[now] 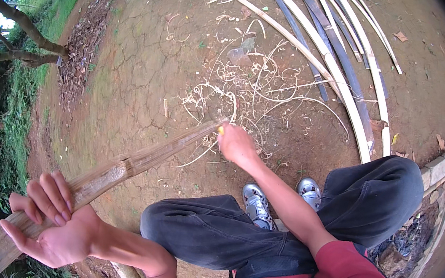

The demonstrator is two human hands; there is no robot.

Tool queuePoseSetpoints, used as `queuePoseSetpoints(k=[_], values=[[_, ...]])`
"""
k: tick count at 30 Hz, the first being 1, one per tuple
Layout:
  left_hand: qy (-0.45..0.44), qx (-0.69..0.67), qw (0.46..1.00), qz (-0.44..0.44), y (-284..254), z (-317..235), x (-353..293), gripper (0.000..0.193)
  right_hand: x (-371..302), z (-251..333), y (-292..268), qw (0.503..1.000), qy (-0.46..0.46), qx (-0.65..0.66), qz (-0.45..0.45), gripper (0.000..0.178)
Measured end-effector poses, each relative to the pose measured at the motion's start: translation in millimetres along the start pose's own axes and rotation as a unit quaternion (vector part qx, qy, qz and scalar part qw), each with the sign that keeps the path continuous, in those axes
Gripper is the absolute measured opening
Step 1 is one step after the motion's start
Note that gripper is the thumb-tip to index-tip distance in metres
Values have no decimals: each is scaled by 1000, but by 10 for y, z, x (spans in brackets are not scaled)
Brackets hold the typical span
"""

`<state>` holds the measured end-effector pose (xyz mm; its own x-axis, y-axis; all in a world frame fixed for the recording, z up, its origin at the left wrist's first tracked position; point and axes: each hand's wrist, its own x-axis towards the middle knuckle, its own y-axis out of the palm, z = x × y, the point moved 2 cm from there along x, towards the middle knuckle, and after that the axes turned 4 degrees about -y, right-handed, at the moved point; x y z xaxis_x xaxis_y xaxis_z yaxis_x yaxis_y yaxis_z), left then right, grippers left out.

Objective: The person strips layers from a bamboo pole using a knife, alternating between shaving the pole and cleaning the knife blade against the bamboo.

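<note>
A long split bamboo piece [125, 169] slants from the lower left up to the middle of the head view, a pale scraped patch near its joint. Around its near, wider end my left hand [64, 228] is closed, palm turned up and fingers over the edge. My right hand [237, 145] is a fist at the far, narrow end. A small yellow bit shows at its fingers; the rest of what it grips is hidden. Thin curled bamboo shavings [257, 85] lie on the ground just past that end.
Several long bamboo strips [345, 87], pale and dark, lie at the upper right. My bent knees and shoes [258, 206] are close below the right hand. A brick-edged pit [441, 166] with ash is at the right. Trees and grass [22, 92] border the left.
</note>
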<state>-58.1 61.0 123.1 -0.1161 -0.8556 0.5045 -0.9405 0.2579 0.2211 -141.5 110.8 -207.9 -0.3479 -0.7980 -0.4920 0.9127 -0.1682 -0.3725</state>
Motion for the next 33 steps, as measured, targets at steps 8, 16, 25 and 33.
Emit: queuePoseSetpoints(k=[8, 16, 25, 33], values=[[-8, -27, 999, 19, -21, -13, 84, 39, 190, -221, 297, 997, -30, -53, -56, 22], [15, 20, 996, -82, -76, -6, 74, 40, -539, 536, 1, 997, -62, 49, 11, 21], [4, -4, 1000, 0, -176, 6, 122, 38, -49, 9, 224, 999, -39, -8, -21, 26], [1, -17, 1000, -15, -8, -33, 90, 38, 506, -1253, 680, 989, 61, -83, -109, 26]])
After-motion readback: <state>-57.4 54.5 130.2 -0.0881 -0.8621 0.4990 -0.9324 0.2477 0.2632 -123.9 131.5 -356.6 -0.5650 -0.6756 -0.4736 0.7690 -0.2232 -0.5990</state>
